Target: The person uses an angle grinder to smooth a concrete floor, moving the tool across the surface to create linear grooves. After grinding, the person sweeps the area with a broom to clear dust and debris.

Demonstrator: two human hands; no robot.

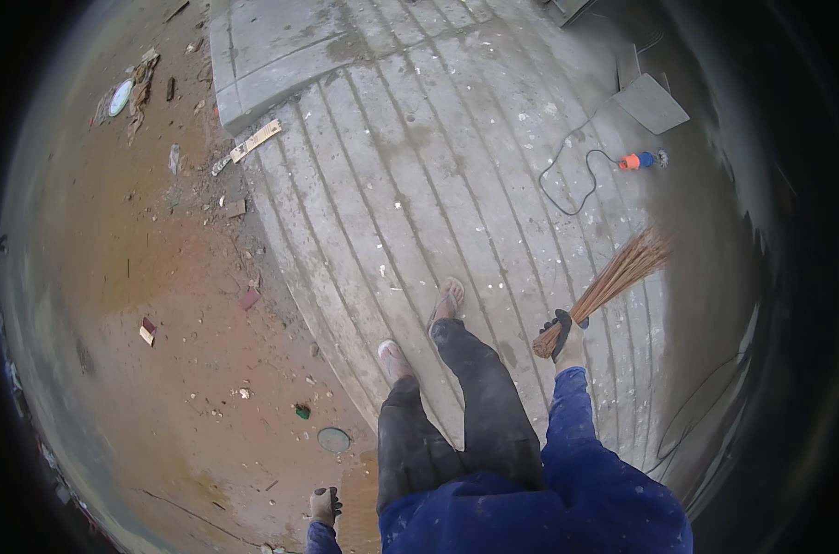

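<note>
My right hand (570, 343), in a pale glove with dark fingers, is closed around the bound end of a brown stick broom (613, 277). The broom's bristles fan out up and to the right, over the grooved concrete. My left hand (324, 506), gloved the same way, hangs low on the left beside my leg. Its fingers are loosely curled and a little apart, with nothing visible in them. Both my feet, in sandals, stand on the grooved concrete ramp (364, 185).
A corded tool with an orange and blue body (636, 161) lies at the right, its dark cable looped on the concrete. Beyond it is a grey flat panel (652, 103). A wooden strip (256, 140) rests on the ramp's left edge. Wet reddish ground (188, 323) with scattered debris borders the ramp.
</note>
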